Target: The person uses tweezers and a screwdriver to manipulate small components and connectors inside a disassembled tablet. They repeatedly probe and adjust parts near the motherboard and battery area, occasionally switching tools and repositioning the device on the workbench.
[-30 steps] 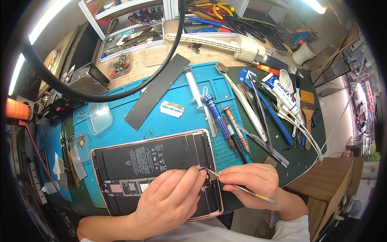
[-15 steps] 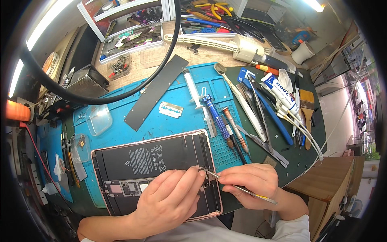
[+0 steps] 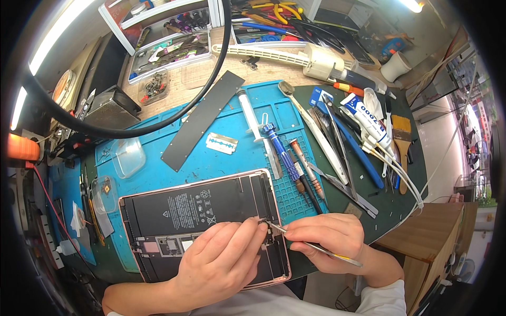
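An opened tablet [image 3: 240, 208] with a pink-gold frame lies in front of me, its black battery and inner boards bare. My left hand [image 3: 224, 253] rests over its lower middle, thumb and fingertips pinched together near the right edge; whatever lies between them is too small to make out. From the right, my right hand [image 3: 329, 237] grips a slim metal hand tool [image 3: 327, 250] like a pen. The tool's thin tip meets the tablet's right inner edge, close to the left fingertips. The exact contact point is partly hidden by those fingers.
On the blue mat [image 3: 158, 152] lie a black strip [image 3: 203, 121], a razor blade [image 3: 222, 143], a syringe [image 3: 250, 117] and a blue screwdriver [image 3: 281, 152]. Tweezers [image 3: 345, 192], a glue tube [image 3: 369, 121] and brushes crowd the right. A black cable [image 3: 224, 52] arcs overhead.
The bench has shifted very slightly in the picture. Both hands, the metal tool and the tablet keep practically the same positions.
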Tool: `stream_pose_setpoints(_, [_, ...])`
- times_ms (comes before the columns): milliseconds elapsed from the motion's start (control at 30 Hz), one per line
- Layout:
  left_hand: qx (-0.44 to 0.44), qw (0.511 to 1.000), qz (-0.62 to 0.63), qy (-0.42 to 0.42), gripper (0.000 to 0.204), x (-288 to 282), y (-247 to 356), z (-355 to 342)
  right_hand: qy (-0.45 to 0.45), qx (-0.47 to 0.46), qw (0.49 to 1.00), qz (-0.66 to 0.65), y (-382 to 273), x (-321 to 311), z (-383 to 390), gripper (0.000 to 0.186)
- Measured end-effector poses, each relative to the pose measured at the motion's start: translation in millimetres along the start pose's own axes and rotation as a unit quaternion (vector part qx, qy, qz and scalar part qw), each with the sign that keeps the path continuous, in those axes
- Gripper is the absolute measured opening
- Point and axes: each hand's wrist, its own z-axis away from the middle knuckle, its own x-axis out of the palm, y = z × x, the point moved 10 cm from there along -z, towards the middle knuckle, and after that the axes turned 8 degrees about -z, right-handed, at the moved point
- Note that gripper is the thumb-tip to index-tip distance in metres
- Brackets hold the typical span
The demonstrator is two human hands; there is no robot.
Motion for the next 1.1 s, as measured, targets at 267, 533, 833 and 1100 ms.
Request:
stream_pose_setpoints(267, [0.011,1.000,-0.014,-0.007,0.049,1.6,1.7,0.4,0.000,-0.001,1.000,-0.002,-0.3,0.0,-0.7,0.025])
stream_pose_setpoints(533, [-0.004,1.000,0.014,-0.013,0.057,0.5,2.7,-1.3,-0.002,0.001,1.000,-0.002,-0.5,0.1,-1.0,0.025])
stream_pose_setpoints(833, [0.005,1.000,-0.012,-0.004,0.053,1.5,3.4,0.6,0.006,-0.005,1.000,-0.001,-1.6,-0.9,-0.6,0.025])
stream_pose_setpoints(1100, [0.013,1.000,-0.009,0.016,0.050,-0.1,2.4,1.4,0.020,-0.014,1.000,-0.014,-4.2,-3.6,1.4,0.024])
